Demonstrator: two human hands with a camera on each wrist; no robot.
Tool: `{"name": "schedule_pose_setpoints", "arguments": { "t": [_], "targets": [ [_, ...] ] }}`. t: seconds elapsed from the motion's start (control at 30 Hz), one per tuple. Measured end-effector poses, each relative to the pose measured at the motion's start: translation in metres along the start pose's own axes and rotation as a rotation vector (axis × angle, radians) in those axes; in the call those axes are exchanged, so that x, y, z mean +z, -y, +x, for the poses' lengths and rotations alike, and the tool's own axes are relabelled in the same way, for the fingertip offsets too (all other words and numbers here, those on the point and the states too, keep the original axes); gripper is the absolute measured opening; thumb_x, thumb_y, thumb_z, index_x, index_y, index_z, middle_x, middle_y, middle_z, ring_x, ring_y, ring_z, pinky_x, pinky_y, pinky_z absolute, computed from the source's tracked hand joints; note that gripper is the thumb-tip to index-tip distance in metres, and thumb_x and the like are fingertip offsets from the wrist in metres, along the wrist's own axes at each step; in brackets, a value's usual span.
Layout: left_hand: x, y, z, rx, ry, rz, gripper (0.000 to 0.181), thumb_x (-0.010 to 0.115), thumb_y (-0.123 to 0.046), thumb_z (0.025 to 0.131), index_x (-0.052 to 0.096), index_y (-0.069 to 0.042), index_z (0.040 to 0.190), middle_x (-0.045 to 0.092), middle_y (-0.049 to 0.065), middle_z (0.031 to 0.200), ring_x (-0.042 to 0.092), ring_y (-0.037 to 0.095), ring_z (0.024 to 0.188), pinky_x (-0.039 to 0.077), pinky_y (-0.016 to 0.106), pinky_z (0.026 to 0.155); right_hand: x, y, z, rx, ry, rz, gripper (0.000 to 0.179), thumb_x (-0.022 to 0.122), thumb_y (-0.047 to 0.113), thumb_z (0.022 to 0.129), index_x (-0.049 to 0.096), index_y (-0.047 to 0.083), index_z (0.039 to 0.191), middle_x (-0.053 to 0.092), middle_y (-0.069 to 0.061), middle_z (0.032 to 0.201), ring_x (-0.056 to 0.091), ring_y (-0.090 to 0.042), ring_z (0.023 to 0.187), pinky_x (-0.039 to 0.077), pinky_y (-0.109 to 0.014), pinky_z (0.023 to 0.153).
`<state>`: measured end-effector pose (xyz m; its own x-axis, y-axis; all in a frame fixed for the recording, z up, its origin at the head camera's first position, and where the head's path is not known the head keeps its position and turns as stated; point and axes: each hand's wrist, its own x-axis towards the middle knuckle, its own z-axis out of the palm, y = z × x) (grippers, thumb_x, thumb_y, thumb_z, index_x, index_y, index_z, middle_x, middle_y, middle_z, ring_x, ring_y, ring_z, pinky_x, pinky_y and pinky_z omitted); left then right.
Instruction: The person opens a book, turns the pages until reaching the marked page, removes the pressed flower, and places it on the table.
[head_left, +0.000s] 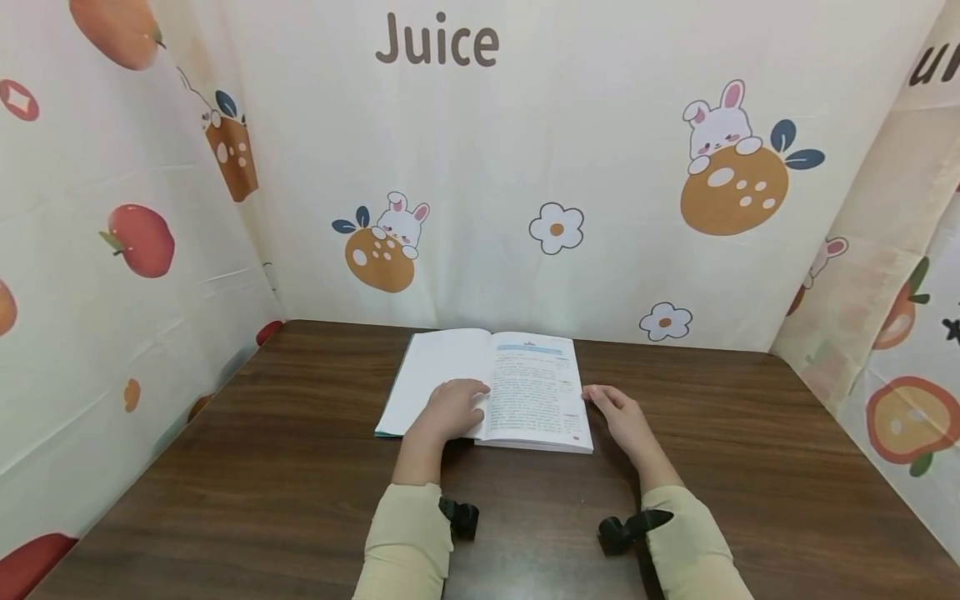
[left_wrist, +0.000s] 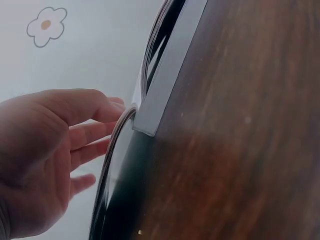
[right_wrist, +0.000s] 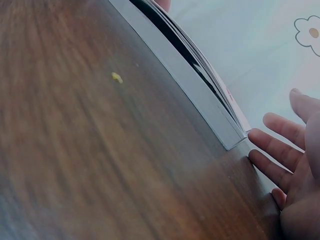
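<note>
An open book [head_left: 525, 392] lies on the brown wooden table, its left page blank and its right page printed under a blue heading. My left hand [head_left: 450, 408] rests on the left page near the spine, fingers spread and reaching toward the fold. In the left wrist view the thumb of that hand [left_wrist: 45, 145] lies over the curved pages by the spine. My right hand [head_left: 618, 417] is at the book's right edge, its fingertips right at the page side. Seen from the right wrist, the right hand's fingers [right_wrist: 277, 150] are extended beside the book's corner [right_wrist: 235, 135].
The wooden table [head_left: 300, 500] reaches back to a white curtain [head_left: 480, 150] printed with fruit, rabbits and flowers. A tiny yellow bit [right_wrist: 117, 77] lies on the table in the right wrist view. Black wrist cameras [head_left: 465, 518] are strapped at both sleeves.
</note>
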<state>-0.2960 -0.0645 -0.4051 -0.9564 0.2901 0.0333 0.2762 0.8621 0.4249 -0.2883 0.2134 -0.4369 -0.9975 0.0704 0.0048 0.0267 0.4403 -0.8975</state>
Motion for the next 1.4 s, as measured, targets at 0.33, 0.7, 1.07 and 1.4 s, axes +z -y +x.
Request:
{"name": "schedule_pose_setpoints", "arguments": {
  "t": [0.33,0.7,1.07,1.4],
  "targets": [
    [0.005,0.003,0.000,-0.078,0.023,-0.143,0.035,0.061,-0.013,0.086,0.058,-0.012,0.122,0.050,0.006,0.133,0.036,0.024,0.130,0.005,0.050,0.108,-0.007,-0.004,-0.002,-0.008,0.101,-0.036,0.046,0.060,0.040,0.088,0.055,0.012,0.125,0.051,-0.012,0.127,0.047,-0.028,0.113,0.040,-0.047,0.089],
    [0.007,0.006,0.002,-0.132,0.064,-0.330,0.035,0.059,-0.010,0.088,0.055,-0.008,0.123,0.044,0.012,0.137,0.030,0.031,0.132,0.022,0.047,0.106,-0.023,-0.008,-0.006,-0.104,0.330,-0.083,0.065,0.077,0.033,0.073,0.052,0.022,0.132,0.035,-0.008,0.145,0.019,-0.033,0.135,0.010,-0.061,0.103],
    [0.002,0.011,0.000,-0.118,0.028,-0.336,0.030,0.057,-0.018,0.090,0.058,-0.010,0.119,0.050,0.010,0.132,0.040,0.027,0.126,0.030,0.044,0.102,-0.026,-0.010,-0.006,-0.191,0.418,-0.103,0.055,0.076,0.026,0.073,0.060,0.020,0.125,0.046,0.001,0.138,0.022,-0.029,0.136,-0.007,-0.054,0.105],
    [0.001,0.012,0.001,-0.101,-0.005,-0.306,0.027,0.056,-0.018,0.090,0.061,-0.016,0.117,0.056,0.006,0.124,0.046,0.024,0.120,0.035,0.045,0.098,-0.024,-0.010,-0.004,-0.171,0.425,-0.119,0.045,0.075,0.026,0.074,0.065,0.020,0.117,0.048,0.002,0.136,0.019,-0.025,0.138,-0.009,-0.053,0.105]
  ]
}}
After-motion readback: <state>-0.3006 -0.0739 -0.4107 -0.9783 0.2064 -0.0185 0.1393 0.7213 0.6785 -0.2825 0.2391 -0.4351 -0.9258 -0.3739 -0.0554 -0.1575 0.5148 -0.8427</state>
